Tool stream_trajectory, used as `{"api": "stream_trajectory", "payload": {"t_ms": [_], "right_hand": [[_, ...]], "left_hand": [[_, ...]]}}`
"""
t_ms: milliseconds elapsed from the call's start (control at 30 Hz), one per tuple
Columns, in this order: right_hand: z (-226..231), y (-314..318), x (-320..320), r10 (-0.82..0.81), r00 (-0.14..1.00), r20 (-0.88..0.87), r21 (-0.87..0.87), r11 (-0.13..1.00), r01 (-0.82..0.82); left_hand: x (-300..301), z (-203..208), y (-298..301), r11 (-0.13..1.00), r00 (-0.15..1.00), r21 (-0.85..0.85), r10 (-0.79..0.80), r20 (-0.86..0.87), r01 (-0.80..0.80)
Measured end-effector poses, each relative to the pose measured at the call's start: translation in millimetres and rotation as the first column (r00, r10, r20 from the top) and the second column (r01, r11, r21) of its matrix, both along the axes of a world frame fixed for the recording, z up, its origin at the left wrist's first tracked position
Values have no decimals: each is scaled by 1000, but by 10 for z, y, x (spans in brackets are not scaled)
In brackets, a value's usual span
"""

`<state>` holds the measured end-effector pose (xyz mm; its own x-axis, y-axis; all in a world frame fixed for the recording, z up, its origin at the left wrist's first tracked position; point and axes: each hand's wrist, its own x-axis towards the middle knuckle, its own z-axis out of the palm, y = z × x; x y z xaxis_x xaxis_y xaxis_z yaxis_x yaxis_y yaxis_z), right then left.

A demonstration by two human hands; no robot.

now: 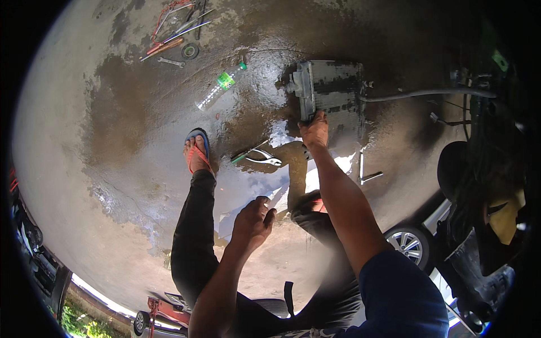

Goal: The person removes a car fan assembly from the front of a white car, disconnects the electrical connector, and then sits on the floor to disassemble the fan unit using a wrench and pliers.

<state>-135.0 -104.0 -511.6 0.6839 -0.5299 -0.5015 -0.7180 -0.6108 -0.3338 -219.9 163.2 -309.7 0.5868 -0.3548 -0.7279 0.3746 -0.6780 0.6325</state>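
My right hand (314,130) is closed on the near end of a car radiator (337,90), at the edge of its side tank. The radiator lies flat on the wet floor, its fins dark with damp patches. A grey hose (428,93) runs along the floor from beside the radiator toward the right. My left hand (253,222) hangs over the wet floor between my legs, loosely curled, thumb apart from the fingers, with nothing visible in it. Beyond it lie silver pliers (265,158) and a green-handled screwdriver (243,154).
A clear plastic bottle (217,90) with a green label lies left of the radiator. Several tools, including a wrench (171,62), and a tape roll (190,51) sit farther off. An L-shaped metal bar (362,168) rests right of my arm. Car parts and a wheel (407,244) border the right.
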Motion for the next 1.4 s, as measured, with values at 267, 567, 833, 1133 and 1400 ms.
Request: {"api": "stream_trajectory", "payload": {"t_ms": [267, 567, 833, 1133, 1400], "right_hand": [[1864, -624, -456, -131, 966, 224, 238, 968, 76], [2766, -518, -768, -79, 997, -13, 284, 955, 79], [4462, 193, -1648, 44, 992, -118, -112, 992, -57], [6106, 785, -2539, -379, 919, -106, -116, 923, 367], [6301, 1704, -3933, -975, 97, 202, 401, 173, 899]], "left_hand": [[-159, -337, -40, 993, 989, 49, 112, -98, -107], [-207, 539, 680, 832, 863, -229, 490, -122, -505], [202, 1782, 2723, 716, 702, 14, 688, -187, -698], [-510, 2325, 4756, 875, 791, 355, 460, -404, -328], [265, 2417, 4759, 957, 919, 273, 189, -347, -93]]}}
